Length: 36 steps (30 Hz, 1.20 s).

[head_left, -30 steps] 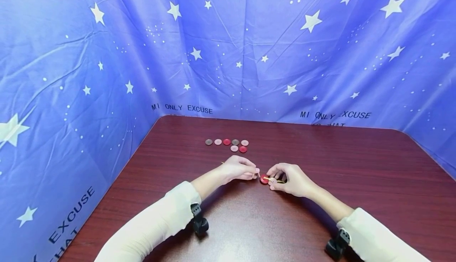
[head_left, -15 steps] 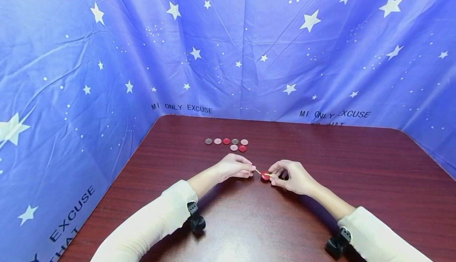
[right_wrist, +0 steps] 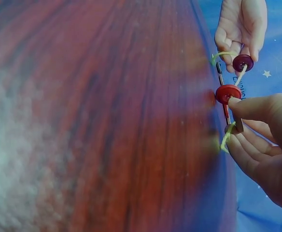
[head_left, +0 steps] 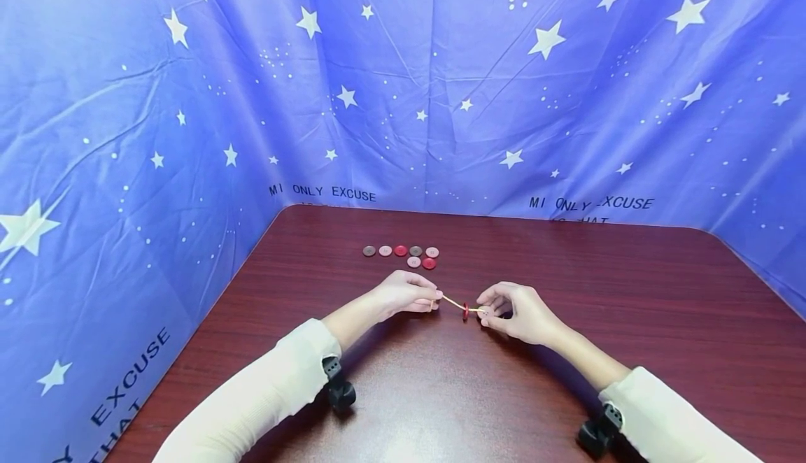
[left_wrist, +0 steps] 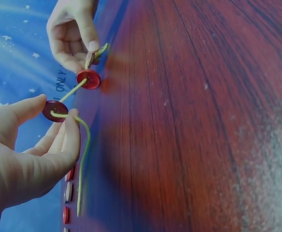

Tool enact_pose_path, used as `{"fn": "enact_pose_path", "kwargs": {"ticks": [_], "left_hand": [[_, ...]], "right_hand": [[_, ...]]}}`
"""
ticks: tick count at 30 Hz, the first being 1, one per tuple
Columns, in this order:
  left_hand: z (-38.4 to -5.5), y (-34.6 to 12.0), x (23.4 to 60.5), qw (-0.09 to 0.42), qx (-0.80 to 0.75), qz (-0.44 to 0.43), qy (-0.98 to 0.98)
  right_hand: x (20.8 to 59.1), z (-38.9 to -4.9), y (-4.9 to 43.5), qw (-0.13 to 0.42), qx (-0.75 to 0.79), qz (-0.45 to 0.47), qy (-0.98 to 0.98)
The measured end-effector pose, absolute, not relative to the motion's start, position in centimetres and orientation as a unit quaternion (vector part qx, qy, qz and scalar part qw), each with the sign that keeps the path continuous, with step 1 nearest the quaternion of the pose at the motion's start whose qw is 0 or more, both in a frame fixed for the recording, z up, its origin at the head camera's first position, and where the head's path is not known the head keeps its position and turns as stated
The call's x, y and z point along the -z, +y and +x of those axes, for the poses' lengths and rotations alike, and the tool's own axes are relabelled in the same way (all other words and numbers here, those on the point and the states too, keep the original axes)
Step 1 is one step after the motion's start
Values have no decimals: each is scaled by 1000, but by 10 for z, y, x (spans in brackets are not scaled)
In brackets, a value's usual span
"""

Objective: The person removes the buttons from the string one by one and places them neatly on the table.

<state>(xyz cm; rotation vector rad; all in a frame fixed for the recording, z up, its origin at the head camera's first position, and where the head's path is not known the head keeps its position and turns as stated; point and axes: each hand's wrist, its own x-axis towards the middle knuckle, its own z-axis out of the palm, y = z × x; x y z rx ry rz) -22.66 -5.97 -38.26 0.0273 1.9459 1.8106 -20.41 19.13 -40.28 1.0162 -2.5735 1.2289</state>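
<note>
My left hand [head_left: 406,293] pinches a dark button [left_wrist: 54,110] between thumb and fingertips. A yellow string [left_wrist: 83,159] runs through that button, and its loose end hangs down. Between the hands a red button [head_left: 465,311] sits on the same string, standing edge-on in the head view. My right hand [head_left: 519,312] pinches a pale pink button [head_left: 484,312] at the string's other side. Just past this pink button, the short string end [left_wrist: 102,50] sticks out in the left wrist view. Fingers hide part of the pink button.
Beyond the hands, loose buttons lie in two short rows on the dark red wooden table [head_left: 567,267]: brown [head_left: 369,251], pink [head_left: 385,251] and red [head_left: 400,250] ones among them. A blue star-printed cloth [head_left: 434,99] hangs round the table's back and left side.
My left hand has drawn away to the left, lengthening the string between the hands. The red button has turned from face-up to edge-on. My right hand has barely moved.
</note>
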Motion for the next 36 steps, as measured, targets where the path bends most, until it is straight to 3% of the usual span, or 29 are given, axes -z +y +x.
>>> {"fn": "enact_pose_path", "kwargs": {"ticks": [12,36], "left_hand": [[-226,-62,383,239,-664,5,708],[-229,-68,385,241,-663,2,709]], "right_hand": [[402,-203,190,60,-419,338,-840],[399,-202,193,-4,-434,288,-854]]}}
